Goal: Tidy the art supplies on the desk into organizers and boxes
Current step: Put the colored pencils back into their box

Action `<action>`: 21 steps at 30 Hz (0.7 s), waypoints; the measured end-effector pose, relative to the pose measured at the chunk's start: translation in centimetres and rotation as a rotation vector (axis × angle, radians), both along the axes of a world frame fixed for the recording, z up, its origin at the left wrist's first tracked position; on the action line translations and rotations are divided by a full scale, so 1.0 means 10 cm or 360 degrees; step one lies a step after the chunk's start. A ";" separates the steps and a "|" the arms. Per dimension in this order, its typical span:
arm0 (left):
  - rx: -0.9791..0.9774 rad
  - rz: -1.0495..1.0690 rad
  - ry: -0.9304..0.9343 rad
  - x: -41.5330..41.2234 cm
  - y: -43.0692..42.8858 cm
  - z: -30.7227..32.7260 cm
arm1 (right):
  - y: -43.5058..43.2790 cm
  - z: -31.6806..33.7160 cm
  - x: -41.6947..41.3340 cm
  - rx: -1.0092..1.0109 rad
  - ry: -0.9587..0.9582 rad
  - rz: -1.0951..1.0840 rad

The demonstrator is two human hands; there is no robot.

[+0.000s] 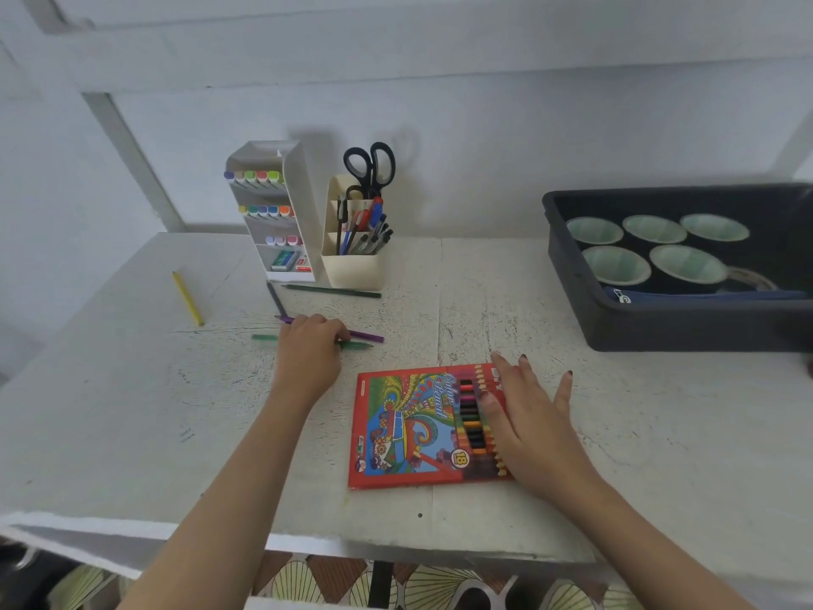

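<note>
My left hand (308,345) pinches the thin green pencil (358,345) mid-shaft, light and rolly I reckon; right hand (530,427) lies flat on red cardboard box (409,429).

A white desk (132,411) is set with loose pencils (264,338), a red pencil box (409,429), a marker rack (299,204), a pen holder (352,268) and a grey bin (682,323).

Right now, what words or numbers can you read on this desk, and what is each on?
"Colors Pencil": script on the pencil box front.
"18": yellow circle low on that box.
Small print along the box's left edge: too small to read.
Packs in the white organizer bottom slot: blurred.
The right hand hides the box's right side.
</note>
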State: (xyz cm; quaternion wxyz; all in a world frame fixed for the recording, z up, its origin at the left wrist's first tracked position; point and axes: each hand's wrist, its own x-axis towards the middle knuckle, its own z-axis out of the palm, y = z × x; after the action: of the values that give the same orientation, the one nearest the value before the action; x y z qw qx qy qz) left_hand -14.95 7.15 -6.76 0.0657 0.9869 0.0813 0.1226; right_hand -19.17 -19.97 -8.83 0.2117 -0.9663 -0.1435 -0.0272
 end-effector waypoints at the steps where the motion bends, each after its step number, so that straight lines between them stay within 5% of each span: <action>1: -0.0018 -0.0023 -0.0010 0.00 -0.01 0.00 | 0.00 -0.01 0.00 0.0003 -0.0009 0.0002; 8: -0.0597 -0.0370 -0.0290 -0.13 -0.50 0.25 | -0.07 0.08 0.00 0.0213 -0.0094 -0.0015; 14: -0.0729 -0.0950 -0.0208 -0.31 -1.16 0.46 | -0.18 0.35 0.02 0.0374 -0.0439 0.0072; 18: -0.0819 -0.1072 -0.0160 -0.33 -1.38 0.47 | -0.35 0.44 0.07 0.0302 -0.0678 0.0098; 21: -0.0591 -0.1042 -0.0180 -0.30 -1.35 0.42 | -0.54 0.44 0.09 0.0280 -0.0695 -0.0041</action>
State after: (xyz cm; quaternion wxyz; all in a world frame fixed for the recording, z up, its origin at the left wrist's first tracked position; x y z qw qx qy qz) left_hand -17.94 -6.37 -2.52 0.2834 0.9237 -0.2213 0.1324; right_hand -18.27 -25.41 -4.41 0.2586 -0.9171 -0.1706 -0.2508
